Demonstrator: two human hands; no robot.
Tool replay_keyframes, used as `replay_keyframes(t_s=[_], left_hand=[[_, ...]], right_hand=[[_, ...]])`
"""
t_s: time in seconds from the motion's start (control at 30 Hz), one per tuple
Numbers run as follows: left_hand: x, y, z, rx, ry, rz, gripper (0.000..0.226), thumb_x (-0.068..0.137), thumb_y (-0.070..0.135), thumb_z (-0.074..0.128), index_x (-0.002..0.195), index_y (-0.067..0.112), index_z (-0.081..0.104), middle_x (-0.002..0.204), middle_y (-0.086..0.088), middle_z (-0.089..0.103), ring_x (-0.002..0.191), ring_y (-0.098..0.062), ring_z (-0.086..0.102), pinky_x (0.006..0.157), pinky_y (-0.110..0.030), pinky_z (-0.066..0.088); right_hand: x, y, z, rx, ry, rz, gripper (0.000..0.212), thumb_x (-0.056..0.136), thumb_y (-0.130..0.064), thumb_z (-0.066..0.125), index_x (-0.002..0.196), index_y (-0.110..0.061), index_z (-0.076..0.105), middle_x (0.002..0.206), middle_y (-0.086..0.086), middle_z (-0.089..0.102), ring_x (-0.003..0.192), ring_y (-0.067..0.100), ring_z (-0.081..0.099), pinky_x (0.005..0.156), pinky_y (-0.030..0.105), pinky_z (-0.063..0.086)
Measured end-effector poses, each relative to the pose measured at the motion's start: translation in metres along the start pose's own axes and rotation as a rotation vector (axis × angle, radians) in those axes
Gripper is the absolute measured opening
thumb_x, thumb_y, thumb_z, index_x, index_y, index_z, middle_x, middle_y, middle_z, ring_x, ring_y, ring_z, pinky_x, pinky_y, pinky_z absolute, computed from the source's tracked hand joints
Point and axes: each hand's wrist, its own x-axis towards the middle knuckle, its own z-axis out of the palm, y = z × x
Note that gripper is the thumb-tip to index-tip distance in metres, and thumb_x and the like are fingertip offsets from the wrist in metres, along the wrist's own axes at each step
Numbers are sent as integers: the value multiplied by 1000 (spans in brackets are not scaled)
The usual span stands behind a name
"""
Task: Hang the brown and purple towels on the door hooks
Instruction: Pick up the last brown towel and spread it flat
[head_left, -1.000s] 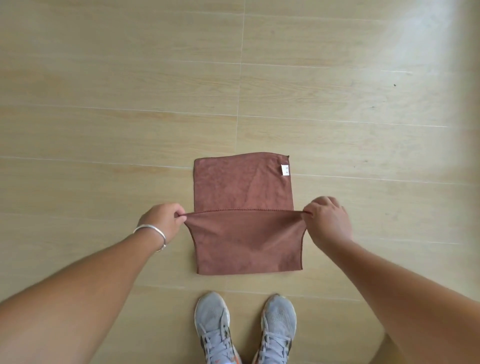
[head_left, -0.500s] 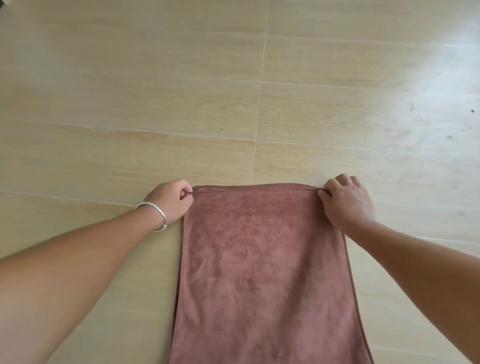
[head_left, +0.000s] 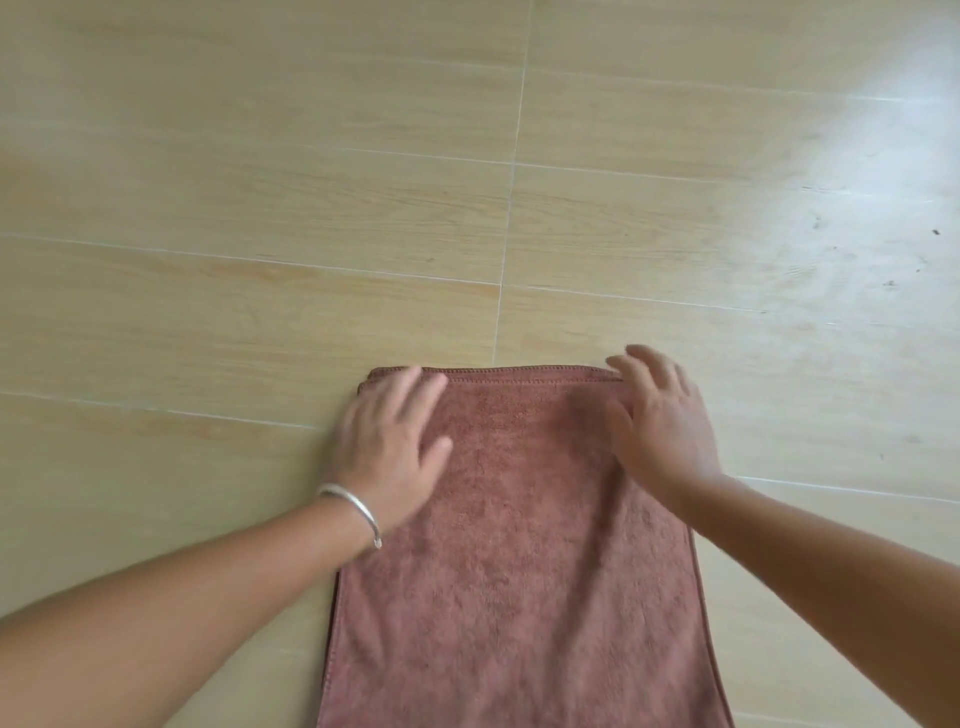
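The brown towel (head_left: 519, 561) lies folded flat on the floor, its far hem straight across and its near end running out of the bottom of the view. My left hand (head_left: 395, 441), with a silver bracelet on the wrist, lies over the towel's far left corner with fingers spread. My right hand (head_left: 660, 421) is over the far right corner, fingers straight and spread, slightly blurred. Neither hand grips the cloth. No purple towel and no door hooks are in view.
The floor (head_left: 260, 208) is light wood-look tile with thin pale joints. A bright glare patch (head_left: 872, 171) lies on the tiles at the upper right, with a few small dark specks near it.
Both hands pinched the towel's corners and brought its top edge forward, folding it. Now they have let go, and lie spread on the far corners. The camera has moved closer.
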Motion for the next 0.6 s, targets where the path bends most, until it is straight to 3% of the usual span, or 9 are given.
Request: replay_keyframes(t_s=[0.07, 0.13, 0.27, 0.43, 0.5, 0.6], left_hand=[[-32, 13, 24, 67, -172, 68, 72, 91, 65, 21, 151, 36, -4, 160, 1, -6, 147, -16, -5, 119, -44, 5], [-46, 11, 40, 133, -232, 110, 73, 89, 70, 8, 150, 35, -15, 159, -1, -17, 145, -17, -20, 118, -47, -5], [-21, 2, 36, 193, -228, 139, 74, 88, 71, 2, 150, 34, -13, 159, -3, -18, 145, -20, -21, 118, -48, -7], [61, -11, 18, 243, -370, 100, 77, 80, 77, 2, 141, 41, -30, 154, 0, -33, 141, -18, -30, 116, -45, -14], [88, -15, 2, 291, -438, 101, 79, 83, 76, 13, 143, 42, -25, 156, -1, -29, 143, -18, -25, 117, -43, -10], [85, -14, -3, 293, -409, 91, 77, 88, 72, 22, 147, 41, -17, 158, -3, -24, 145, -18, -20, 117, -43, -6]], right_hand=[[-38, -3, 11, -45, -71, -184, 49, 95, -37, 42, 142, -23, 40, 151, 3, 35, 140, 24, 29, 117, 44, 22], [-67, 5, 20, -146, -194, -257, 61, 94, -55, 35, 148, -26, 34, 156, 4, 28, 145, 25, 21, 117, 48, 19], [-45, 20, 25, -230, -272, -277, 68, 93, -65, 25, 151, -29, 26, 159, 5, 20, 148, 23, 12, 118, 48, 14], [26, 20, 19, -362, -334, -202, 72, 91, -68, 5, 153, -32, 3, 162, 3, 0, 148, 21, -4, 120, 43, 1], [51, 11, 12, -421, -371, -169, 70, 92, -65, 10, 152, -33, -2, 162, 2, -5, 148, 22, -8, 120, 44, -1], [39, -4, 8, -333, -234, -223, 65, 96, -56, 26, 152, -30, 7, 162, 5, 3, 148, 23, -1, 120, 45, 5]])
